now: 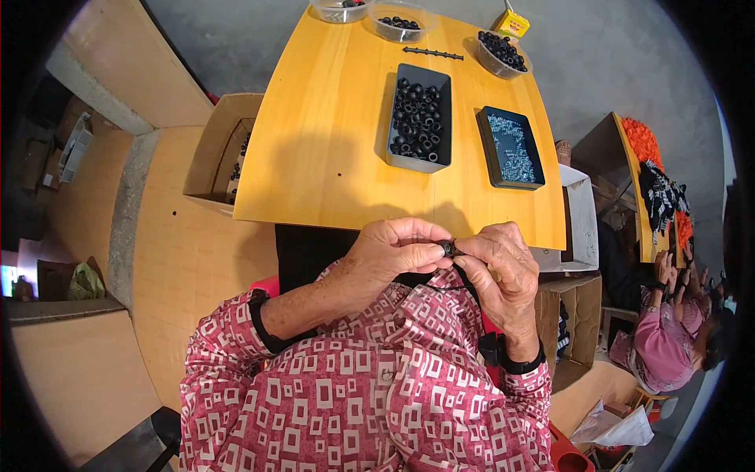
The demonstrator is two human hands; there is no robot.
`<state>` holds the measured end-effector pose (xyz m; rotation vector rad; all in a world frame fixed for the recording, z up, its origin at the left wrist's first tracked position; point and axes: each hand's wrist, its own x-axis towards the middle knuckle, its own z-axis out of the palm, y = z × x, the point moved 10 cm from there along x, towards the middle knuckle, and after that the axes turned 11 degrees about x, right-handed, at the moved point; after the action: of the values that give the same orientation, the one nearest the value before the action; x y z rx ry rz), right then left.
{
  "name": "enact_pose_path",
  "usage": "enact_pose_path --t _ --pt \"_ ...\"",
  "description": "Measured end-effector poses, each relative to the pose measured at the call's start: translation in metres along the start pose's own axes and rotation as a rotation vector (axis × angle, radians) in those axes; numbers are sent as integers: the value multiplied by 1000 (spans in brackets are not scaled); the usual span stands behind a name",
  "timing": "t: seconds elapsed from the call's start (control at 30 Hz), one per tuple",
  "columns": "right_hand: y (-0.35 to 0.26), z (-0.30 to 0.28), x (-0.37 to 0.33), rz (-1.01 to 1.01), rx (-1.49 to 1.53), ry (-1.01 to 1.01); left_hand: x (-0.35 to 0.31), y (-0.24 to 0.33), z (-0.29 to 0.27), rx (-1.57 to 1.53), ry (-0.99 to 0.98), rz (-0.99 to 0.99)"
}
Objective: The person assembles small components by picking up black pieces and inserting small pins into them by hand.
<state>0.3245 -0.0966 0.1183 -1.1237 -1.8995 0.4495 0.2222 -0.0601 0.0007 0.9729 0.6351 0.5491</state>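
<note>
Between the fingertips of both hands sits a small round black part (447, 247), close to the table's near edge. My left hand (397, 248) pinches it from the left with thumb and forefinger. My right hand (501, 267) grips it from the right, its fingers curled; they partly cover the part. Ahead of the hands, a dark rectangular tray (419, 164) holds many black ring-shaped parts (417, 118). To its right lies a shallow black tray (491, 161) filled with small silvery pieces (515, 149).
On the wooden table (314, 157), round clear tubs (377, 31) of black parts stand at the far side, with another tub (523, 72) far right beside a yellow box (513, 23). A ridged black rod (432, 53) lies between. Cardboard boxes (206, 157) flank the table. Another person (664, 338) sits far right.
</note>
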Motion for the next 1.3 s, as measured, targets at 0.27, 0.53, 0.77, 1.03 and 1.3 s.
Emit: enact_pose_path --t 0.27,0.53,0.77,1.03,1.3 --pt "3 -1 -1 29 14 19 1 -6 0 -92 12 -59" --pt "6 -1 -2 43 46 16 1 -7 1 -88 2 -61" --pt "4 2 -2 41 26 1 1 -6 0 -31 -4 -28" --pt "-5 5 1 -15 -66 -4 1 -6 0 1 11 -22" --pt "16 -3 -1 111 206 35 -2 2 3 19 -11 3"
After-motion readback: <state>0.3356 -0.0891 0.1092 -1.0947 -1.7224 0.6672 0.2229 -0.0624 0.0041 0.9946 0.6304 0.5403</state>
